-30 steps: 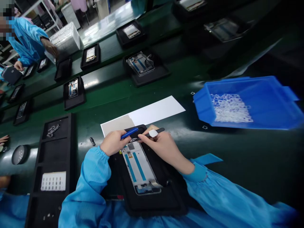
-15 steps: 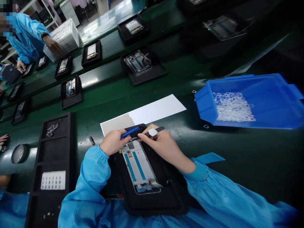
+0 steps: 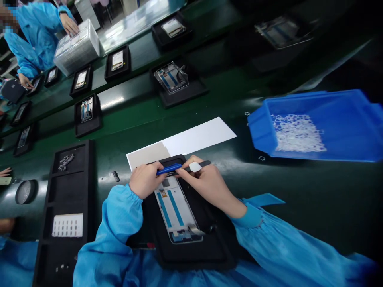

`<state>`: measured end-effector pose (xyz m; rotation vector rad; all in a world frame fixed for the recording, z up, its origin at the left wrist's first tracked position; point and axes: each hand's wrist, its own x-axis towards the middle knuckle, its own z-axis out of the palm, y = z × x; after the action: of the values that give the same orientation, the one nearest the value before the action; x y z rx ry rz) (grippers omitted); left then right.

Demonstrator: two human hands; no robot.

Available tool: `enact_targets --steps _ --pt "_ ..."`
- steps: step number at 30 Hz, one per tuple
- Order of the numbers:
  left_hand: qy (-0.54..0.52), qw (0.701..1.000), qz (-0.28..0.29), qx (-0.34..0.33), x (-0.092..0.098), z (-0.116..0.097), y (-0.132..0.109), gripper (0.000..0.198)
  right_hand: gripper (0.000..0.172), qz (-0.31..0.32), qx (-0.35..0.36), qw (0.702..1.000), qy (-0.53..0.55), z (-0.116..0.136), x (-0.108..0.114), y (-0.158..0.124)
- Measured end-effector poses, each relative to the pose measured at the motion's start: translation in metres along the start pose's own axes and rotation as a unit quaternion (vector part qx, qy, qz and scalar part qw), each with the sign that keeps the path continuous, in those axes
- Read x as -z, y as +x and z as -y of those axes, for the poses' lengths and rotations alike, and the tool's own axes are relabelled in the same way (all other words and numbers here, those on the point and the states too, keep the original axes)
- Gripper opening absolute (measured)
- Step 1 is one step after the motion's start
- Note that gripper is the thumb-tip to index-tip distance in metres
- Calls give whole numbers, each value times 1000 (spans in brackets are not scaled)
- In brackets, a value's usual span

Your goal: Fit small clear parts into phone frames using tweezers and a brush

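In front of me a phone frame [image 3: 175, 209] with two blue strips lies in a black foam tray [image 3: 209, 247]. My left hand [image 3: 145, 179] is closed around a blue pen-like stick [image 3: 169, 169], which lies across the frame's far end. From the right, my right hand [image 3: 208, 181] pinches dark tweezers [image 3: 205, 163] with a white pad [image 3: 195, 167] on them, and their tip is near the same end. Fingers and stick partly hide that end. A flex cable [image 3: 196, 230] curls up at the near end.
A blue bin [image 3: 344, 131] of small white frames stands at right. Behind the tray lies a white card [image 3: 200, 135]. At left is a black compartment tray [image 3: 89, 191]. Several phone trays [image 3: 179, 85] line the bench. A co-worker's hand [image 3: 69, 24] touches a clear box [image 3: 77, 50].
My left hand has moved slightly right, and the blue stick now lies flatter, reaching closer to my right fingers. The co-worker's hand has risen to the top of the clear box.
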<state>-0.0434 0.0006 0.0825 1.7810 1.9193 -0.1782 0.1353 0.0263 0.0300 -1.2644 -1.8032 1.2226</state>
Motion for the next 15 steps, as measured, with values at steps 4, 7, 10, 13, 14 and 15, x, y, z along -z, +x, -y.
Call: enact_targets --steps 4,7,10,13,14,15 --pt "0 1000 4 4 -1 0 0 18 25 7 8 1000 -1 0 0 -2" --pt "0 1000 0 2 -2 2 0 19 26 7 28 999 -29 3 0 -3" --pt "3 1000 2 2 -2 2 1 20 25 3 39 998 -43 6 -2 -2" --pt "-2 1000 1 7 -2 0 3 19 25 -7 45 997 -59 8 -4 -1" --pt "-5 1000 -3 7 -2 0 2 19 25 -10 45 997 -61 7 -4 -1" --pt "-12 1000 -13 6 -3 1 0 18 25 -11 43 997 -57 7 -4 -1"
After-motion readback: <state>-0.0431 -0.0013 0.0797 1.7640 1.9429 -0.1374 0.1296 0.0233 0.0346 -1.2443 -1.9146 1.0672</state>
